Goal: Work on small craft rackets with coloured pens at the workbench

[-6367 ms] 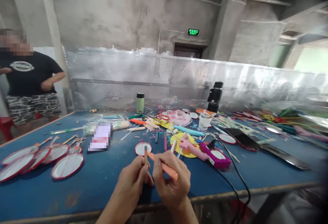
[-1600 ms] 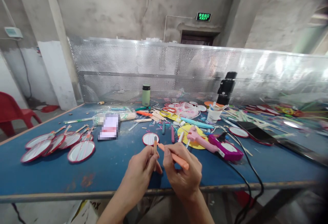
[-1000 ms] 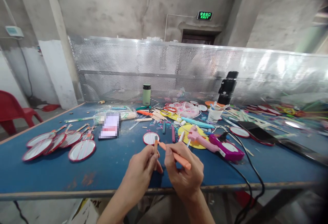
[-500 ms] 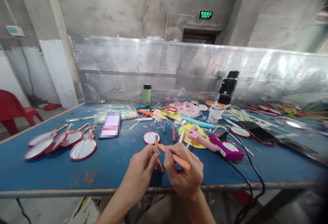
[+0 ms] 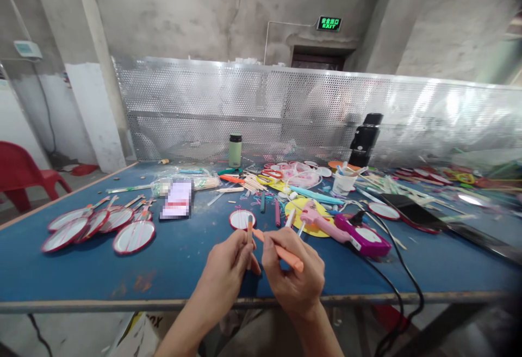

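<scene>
My left hand (image 5: pixel 228 262) pinches a flat wooden craft stick (image 5: pixel 249 227) upright, its upper part orange with a greyish tip. My right hand (image 5: pixel 296 275) grips an orange marker (image 5: pixel 289 257) like a pen, its narrow end pointing at the stick, close beside it. Whether the two touch, I cannot tell. A white pointed thing (image 5: pixel 290 218) shows just behind the right hand's knuckles; its lower end is hidden. Beyond the hands lies a round white disc (image 5: pixel 242 219) with a red rim.
Several red-rimmed discs with sticks (image 5: pixel 134 237) lie at left, near a phone (image 5: pixel 176 199). At right, a pink glue gun (image 5: pixel 326 222) rests across a yellow disc, beside a purple box (image 5: pixel 369 240) with black cables. A green bottle (image 5: pixel 235 151) and white cup (image 5: pixel 343 184) stand farther back.
</scene>
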Action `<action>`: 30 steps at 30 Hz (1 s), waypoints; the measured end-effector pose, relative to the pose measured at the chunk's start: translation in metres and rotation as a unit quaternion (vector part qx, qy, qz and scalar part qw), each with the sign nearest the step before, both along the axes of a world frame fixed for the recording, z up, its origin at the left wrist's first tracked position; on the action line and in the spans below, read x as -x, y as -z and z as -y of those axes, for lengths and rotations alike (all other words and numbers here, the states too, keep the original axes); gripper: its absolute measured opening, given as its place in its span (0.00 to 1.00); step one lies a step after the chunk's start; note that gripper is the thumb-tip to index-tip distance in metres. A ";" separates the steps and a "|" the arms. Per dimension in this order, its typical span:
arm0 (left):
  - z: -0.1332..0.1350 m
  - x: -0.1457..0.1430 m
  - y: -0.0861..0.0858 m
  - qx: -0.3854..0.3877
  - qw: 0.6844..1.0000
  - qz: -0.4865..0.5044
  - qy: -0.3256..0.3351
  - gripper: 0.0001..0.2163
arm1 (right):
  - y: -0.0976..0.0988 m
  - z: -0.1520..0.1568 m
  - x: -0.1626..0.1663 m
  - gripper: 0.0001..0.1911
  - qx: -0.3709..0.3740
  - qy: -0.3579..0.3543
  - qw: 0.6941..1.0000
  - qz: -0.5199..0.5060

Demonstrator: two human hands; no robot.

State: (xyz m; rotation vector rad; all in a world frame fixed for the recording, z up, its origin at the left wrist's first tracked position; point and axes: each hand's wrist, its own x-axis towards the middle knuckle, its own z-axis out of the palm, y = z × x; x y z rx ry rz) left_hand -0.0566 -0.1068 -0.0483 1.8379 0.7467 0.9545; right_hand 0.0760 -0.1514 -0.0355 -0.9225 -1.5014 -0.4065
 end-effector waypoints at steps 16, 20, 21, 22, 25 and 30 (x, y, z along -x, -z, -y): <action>0.001 0.000 -0.001 -0.003 1.000 -0.009 -0.004 0.11 | -0.002 -0.001 0.001 0.07 -0.001 0.002 1.000 0.013; 0.000 -0.001 -0.002 0.004 1.000 -0.005 -0.003 0.11 | -0.002 0.000 0.002 0.06 -0.002 0.010 1.000 0.006; 0.000 -0.001 -0.002 0.005 1.000 -0.004 -0.002 0.11 | -0.003 0.000 0.002 0.06 -0.004 0.012 1.000 0.004; 0.000 -0.001 -0.002 0.004 1.000 -0.003 -0.002 0.11 | -0.003 -0.001 0.002 0.06 -0.006 0.014 1.000 0.003; 0.000 -0.001 -0.002 -0.001 1.000 -0.002 -0.002 0.11 | -0.003 -0.001 0.002 0.06 -0.004 0.016 1.000 0.005; 0.000 -0.001 -0.001 0.004 1.000 0.002 -0.001 0.10 | -0.002 0.000 0.001 0.07 -0.005 0.006 1.000 0.007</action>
